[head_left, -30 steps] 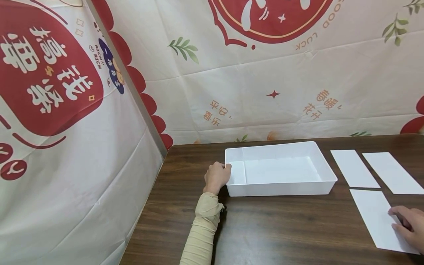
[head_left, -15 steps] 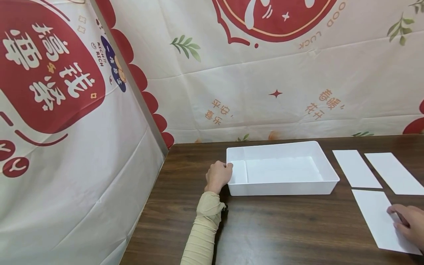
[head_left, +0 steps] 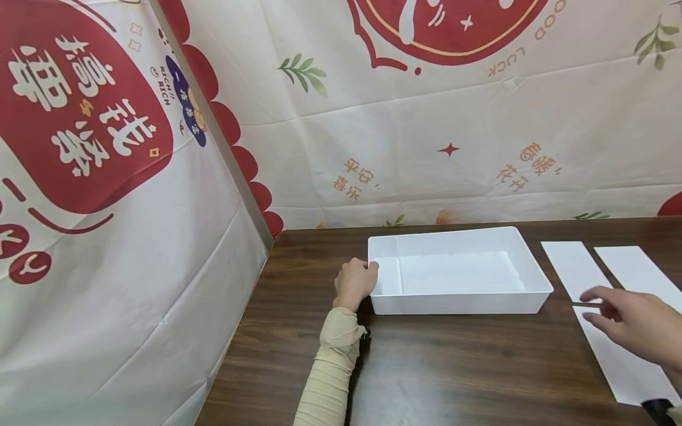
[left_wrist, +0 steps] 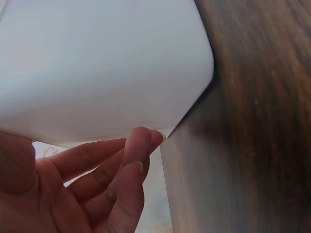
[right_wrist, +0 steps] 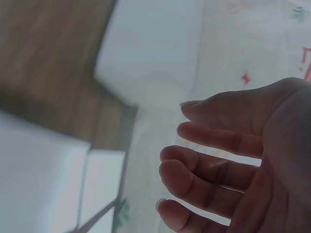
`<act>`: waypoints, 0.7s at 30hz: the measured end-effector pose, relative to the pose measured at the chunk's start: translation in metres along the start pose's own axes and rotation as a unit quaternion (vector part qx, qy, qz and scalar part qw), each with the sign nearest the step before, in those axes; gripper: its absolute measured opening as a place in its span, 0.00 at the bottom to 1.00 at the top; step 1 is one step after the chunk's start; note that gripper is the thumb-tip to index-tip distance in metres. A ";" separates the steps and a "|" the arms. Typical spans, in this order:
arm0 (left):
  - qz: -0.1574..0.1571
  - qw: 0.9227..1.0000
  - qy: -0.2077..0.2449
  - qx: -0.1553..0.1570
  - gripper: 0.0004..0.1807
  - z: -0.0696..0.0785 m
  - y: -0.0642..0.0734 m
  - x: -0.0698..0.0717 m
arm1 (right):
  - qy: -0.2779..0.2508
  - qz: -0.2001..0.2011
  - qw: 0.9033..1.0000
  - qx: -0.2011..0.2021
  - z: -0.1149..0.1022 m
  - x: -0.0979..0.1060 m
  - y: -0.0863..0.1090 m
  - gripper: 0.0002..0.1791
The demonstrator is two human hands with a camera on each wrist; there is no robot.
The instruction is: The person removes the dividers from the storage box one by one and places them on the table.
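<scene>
A white rectangular tray (head_left: 460, 303) with a low ridge across its left end sits near the back of the table. My left hand (head_left: 354, 285) grips the tray's left wall at the rim. Its fingers bend at the edge of the white wall (left_wrist: 107, 63) in the left wrist view. Right of the tray, my right hand (head_left: 636, 322) is raised over white flat panels, thumb and fingers apart and loosely curved. Nothing shows between those fingers (right_wrist: 182, 177) in the right wrist view. The hand partly covers the front panel (head_left: 613, 361).
Two more white panels lie behind: one at the left (head_left: 572, 266) and one at the right (head_left: 636, 269). The dark wooden table (head_left: 453, 367) meets a printed cloth backdrop (head_left: 405, 171) behind, with another cloth (head_left: 160, 284) at the left.
My right hand has lifted from the front panel and moved up and leftward toward the tray. The left hand keeps its hold on the tray. The head view has shifted slightly.
</scene>
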State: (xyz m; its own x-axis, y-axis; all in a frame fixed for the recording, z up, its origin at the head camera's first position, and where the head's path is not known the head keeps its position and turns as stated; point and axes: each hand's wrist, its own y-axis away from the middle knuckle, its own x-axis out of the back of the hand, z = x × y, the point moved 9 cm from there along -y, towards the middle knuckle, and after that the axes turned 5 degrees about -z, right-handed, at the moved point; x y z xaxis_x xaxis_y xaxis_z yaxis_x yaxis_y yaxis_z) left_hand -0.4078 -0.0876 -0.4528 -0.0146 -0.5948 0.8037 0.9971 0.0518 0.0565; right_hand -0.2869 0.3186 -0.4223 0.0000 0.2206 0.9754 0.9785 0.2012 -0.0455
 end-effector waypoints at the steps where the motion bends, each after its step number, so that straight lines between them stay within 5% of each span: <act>1: 0.002 1.000 -0.001 0.000 0.21 0.000 0.000 0.000 | -0.007 0.006 1.000 0.010 -0.009 0.004 -0.004 0.15; 7: 0.006 1.000 -0.004 0.001 0.21 -0.001 -0.002 0.000 | -0.038 0.057 0.995 0.070 -0.053 0.023 -0.025 0.13; 21: 0.016 1.000 -0.014 -0.003 0.20 -0.001 -0.002 0.001 | -0.139 0.022 0.983 0.120 -0.136 0.031 -0.070 0.13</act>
State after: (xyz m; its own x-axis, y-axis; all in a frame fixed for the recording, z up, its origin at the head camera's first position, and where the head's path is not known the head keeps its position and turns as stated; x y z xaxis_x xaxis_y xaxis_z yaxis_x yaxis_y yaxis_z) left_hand -0.4095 -0.0892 -0.4530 0.0150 -0.5700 0.8215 0.9975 0.0649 0.0268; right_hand -0.3268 0.1815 -0.3600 -0.0477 0.4804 0.8758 0.9016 0.3982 -0.1693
